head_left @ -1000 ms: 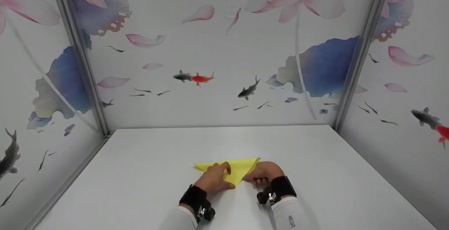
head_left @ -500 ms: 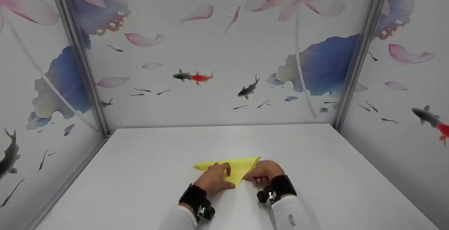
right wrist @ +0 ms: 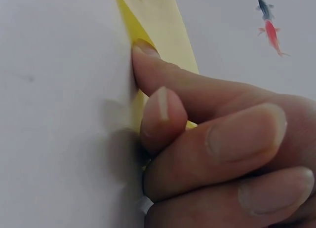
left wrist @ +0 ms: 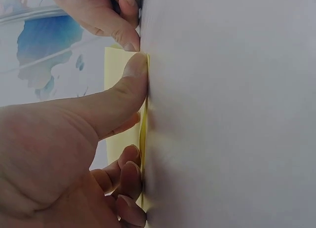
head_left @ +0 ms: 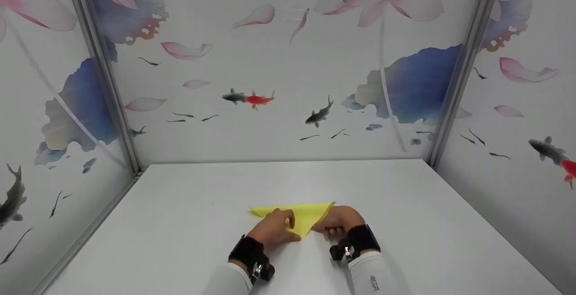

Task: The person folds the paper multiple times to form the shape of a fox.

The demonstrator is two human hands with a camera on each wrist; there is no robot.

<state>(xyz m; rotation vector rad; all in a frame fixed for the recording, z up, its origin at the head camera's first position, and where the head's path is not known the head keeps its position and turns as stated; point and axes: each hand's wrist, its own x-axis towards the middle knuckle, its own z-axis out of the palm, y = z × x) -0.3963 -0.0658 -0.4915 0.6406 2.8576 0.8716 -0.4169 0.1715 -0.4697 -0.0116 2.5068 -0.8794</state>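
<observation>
A folded sheet of yellow paper (head_left: 310, 214) lies on the white table in front of me, its near side coming to a point. My left hand (head_left: 271, 229) holds its left part, with the thumb (left wrist: 126, 87) on the near edge and the other fingers curled against the paper. At the right edge, my right hand (head_left: 339, 220) grips the sheet. One fingertip (right wrist: 148, 49) is tucked under a raised yellow flap (right wrist: 136, 23), and the remaining fingers are curled near the tabletop. The hands partly cover the paper, so its lower layers are hidden.
White table (head_left: 202, 191) surrounds the paper. Panels printed with lotus flowers and fish, such as the back wall (head_left: 279, 137), enclose it on three sides, with metal posts (head_left: 101, 70) at the corners. Both wrists wear black straps (head_left: 363, 238) with small devices.
</observation>
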